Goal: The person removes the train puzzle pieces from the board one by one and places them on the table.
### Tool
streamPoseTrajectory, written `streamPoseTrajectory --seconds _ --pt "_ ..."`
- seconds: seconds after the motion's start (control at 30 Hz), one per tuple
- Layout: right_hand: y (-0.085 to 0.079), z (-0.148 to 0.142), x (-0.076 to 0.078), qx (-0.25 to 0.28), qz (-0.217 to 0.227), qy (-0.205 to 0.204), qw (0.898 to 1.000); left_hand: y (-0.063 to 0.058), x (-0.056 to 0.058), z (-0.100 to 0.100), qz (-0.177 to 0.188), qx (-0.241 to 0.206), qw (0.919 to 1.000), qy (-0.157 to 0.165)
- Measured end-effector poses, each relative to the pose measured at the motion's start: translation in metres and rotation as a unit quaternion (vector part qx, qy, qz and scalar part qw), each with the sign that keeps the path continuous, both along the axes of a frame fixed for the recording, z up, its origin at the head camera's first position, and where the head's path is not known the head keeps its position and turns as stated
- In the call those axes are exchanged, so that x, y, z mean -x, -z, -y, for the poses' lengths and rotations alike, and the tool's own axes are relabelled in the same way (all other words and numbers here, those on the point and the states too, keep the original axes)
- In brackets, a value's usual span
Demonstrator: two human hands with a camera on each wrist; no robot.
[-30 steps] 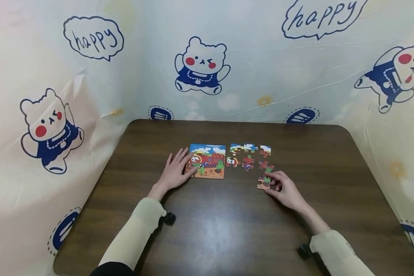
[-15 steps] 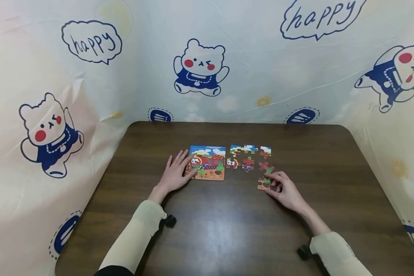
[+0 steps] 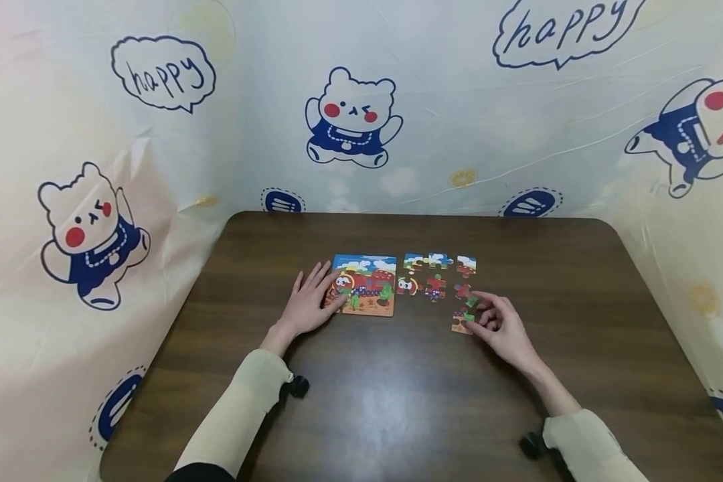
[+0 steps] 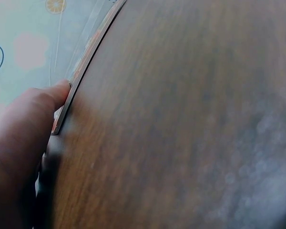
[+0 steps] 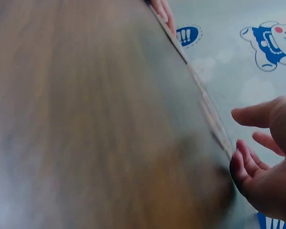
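My left hand (image 3: 307, 301) rests on the left edge of a square picture board (image 3: 376, 304), fingers spread. In the left wrist view, a fingertip (image 4: 61, 93) touches the board's edge. To the board's right lie several jigsaw pieces in loose rows. My right hand (image 3: 503, 328) is at the right column, thumb and fingers apart, beside a sandy-orange and green corner piece (image 3: 460, 324) and a red and green piece (image 3: 461, 291). In the right wrist view, its fingertips (image 5: 236, 164) are low at the pieces' edge and a gap shows between the digits.
The upper row holds sky-coloured pieces (image 3: 439, 260); a piece with a cartoon eye (image 3: 407, 286) and a red piece (image 3: 436, 286) lie below. All lie on a dark wooden table (image 3: 361, 388). A printed cloth backdrop (image 3: 446, 134) surrounds the far and side edges.
The right hand has shifted slightly up and to the right, its fingers drawing back from the corner piece. My left hand stays on the board. The head view has tilted slightly.
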State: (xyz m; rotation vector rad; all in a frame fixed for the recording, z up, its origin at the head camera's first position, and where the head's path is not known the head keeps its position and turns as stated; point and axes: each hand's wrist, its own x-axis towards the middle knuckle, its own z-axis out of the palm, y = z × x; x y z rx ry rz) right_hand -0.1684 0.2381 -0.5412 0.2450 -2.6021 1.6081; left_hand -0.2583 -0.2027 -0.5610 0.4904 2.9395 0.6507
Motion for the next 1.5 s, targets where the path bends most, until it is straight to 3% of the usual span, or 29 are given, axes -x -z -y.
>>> streamPoseTrajectory --seconds 0.13,0.33,0.67,1.07,1.37,1.5 --pt "-0.004 0.007 0.009 0.012 -0.02 0.003 1.0 0.001 0.001 0.001 -0.004 -0.003 1.0 0.0" --pt "-0.005 0.024 0.032 -0.002 -0.024 -0.031 0.999 0.003 0.003 0.0 -0.007 -0.015 0.9999 0.005" --pt "-0.008 0.08 0.061 -0.015 -0.036 -0.085 0.996 -0.001 0.003 -0.003 -0.009 0.013 0.9999 0.005" --pt "-0.003 0.153 0.078 -0.059 -0.022 -0.136 0.989 0.003 0.0 0.0 -0.02 0.014 0.9997 0.0" --pt "0.018 0.17 0.088 -0.09 -0.058 -0.139 0.984 0.003 0.0 -0.001 -0.012 0.021 0.9997 -0.002" --pt "0.019 0.177 0.083 -0.12 -0.083 -0.121 0.982 0.004 0.0 -0.001 -0.013 0.029 0.9995 -0.003"
